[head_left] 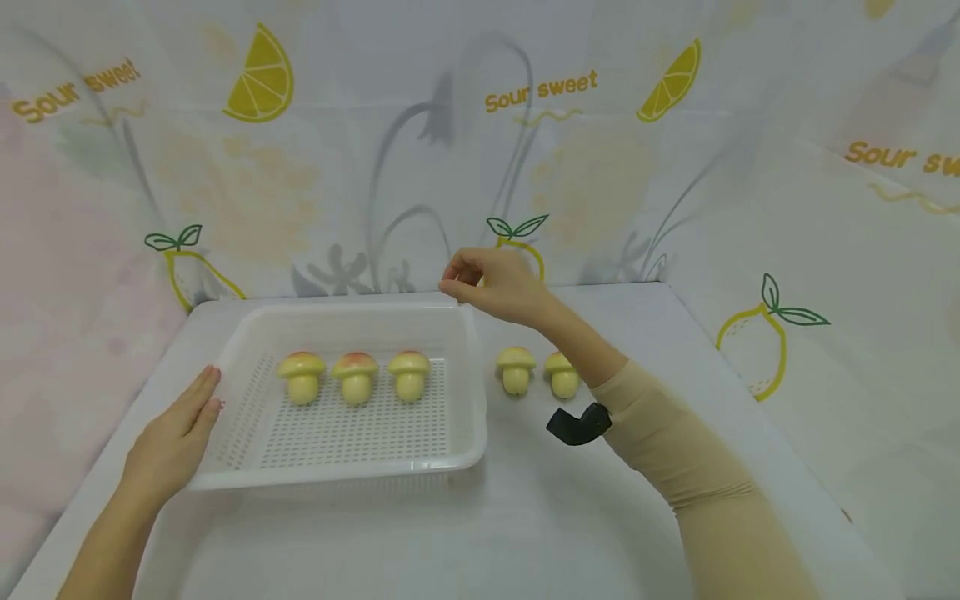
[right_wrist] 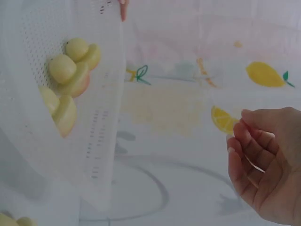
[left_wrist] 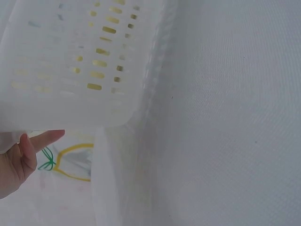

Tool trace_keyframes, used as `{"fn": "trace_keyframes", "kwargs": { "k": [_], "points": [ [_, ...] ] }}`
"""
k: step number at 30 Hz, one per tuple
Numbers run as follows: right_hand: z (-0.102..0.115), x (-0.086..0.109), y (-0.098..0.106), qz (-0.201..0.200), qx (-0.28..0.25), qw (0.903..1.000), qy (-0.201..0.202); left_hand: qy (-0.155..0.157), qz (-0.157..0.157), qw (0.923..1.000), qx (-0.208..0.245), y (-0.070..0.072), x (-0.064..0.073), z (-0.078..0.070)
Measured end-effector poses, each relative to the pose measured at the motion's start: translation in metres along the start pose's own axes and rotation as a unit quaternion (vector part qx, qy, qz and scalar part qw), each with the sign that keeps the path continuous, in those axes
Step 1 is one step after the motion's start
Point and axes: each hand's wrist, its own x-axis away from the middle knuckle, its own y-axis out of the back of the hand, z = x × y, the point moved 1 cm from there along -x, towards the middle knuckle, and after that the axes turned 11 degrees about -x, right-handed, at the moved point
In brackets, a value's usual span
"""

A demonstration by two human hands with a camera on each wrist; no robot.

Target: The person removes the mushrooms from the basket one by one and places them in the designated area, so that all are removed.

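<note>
A white plastic basket with slotted walls and floor stands at the table's left. Inside it three yellow-green mushroom-shaped pieces with reddish caps lie in a row: a left mushroom, a middle mushroom and a right mushroom. Two similar mushrooms, one nearer the basket and one farther right, lie on the table. My left hand rests against the basket's left side, fingers extended. Above the basket's back right corner hovers my right hand, fingers loosely bent, with nothing in it in the right wrist view.
White cloth covers the table. A black strap piece shows at my right sleeve. Behind the table hangs a curtain printed with lemons and lettering.
</note>
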Motion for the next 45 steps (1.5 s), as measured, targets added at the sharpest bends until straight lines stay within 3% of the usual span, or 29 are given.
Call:
{"fn": "trace_keyframes", "kwargs": {
  "k": [10, 19, 26, 30, 36, 45],
  "points": [
    [-0.011, -0.031, -0.032, 0.022, -0.068, 0.9955, -0.063, 0.003, -0.005, 1.0, -0.003, 0.0, 0.001, 0.0],
    [-0.027, -0.046, -0.075, 0.004, -0.061, 0.988, -0.141, -0.002, 0.0, 1.0, 0.009, 0.0, 0.001, -0.001],
    [-0.04, -0.051, -0.103, 0.011, 0.036, 0.9642, -0.263, 0.001, -0.01, 0.9999, 0.005, 0.001, 0.001, -0.002],
    [-0.047, -0.051, -0.114, 0.046, 0.069, 0.9509, -0.298, 0.004, -0.012, 0.9999, 0.002, 0.002, 0.0, -0.002],
    [-0.054, -0.05, -0.128, 0.102, 0.065, 0.936, -0.33, 0.01, -0.007, 0.9999, -0.001, 0.002, 0.0, -0.002],
    [-0.057, -0.047, -0.139, 0.125, 0.036, 0.9219, -0.365, 0.011, -0.01, 0.9999, 0.001, 0.004, 0.0, -0.004]
  ]
}}
